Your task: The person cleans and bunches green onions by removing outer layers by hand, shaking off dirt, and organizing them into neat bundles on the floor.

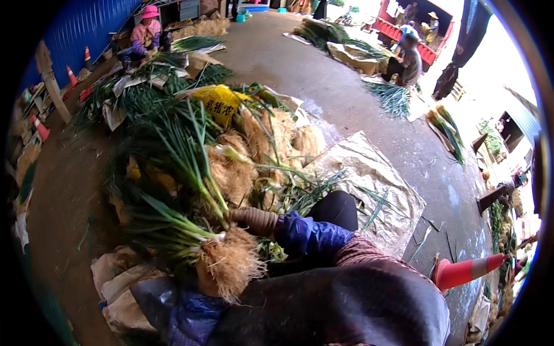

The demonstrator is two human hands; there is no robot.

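My right hand [249, 219] gripped onion stalks [214, 195]; left hand, obscured by rooted bundle [231, 262], couldn't tell. Slackened grip risked dropped stalks.

1. Red traffic cone [468, 271] with a pale band, lower right, on the grey floor [277, 57].
2. Three smaller cones [40, 128] along the left side.
3. Blue corrugated wall [78, 43], upper left.
4. Wooden plank [52, 83], slanting near that wall.
5. Seated person in a pink hat [150, 12].
6. Red-sided truck bed [427, 54], upper right.
7. Turquoise tub [240, 18], far back.
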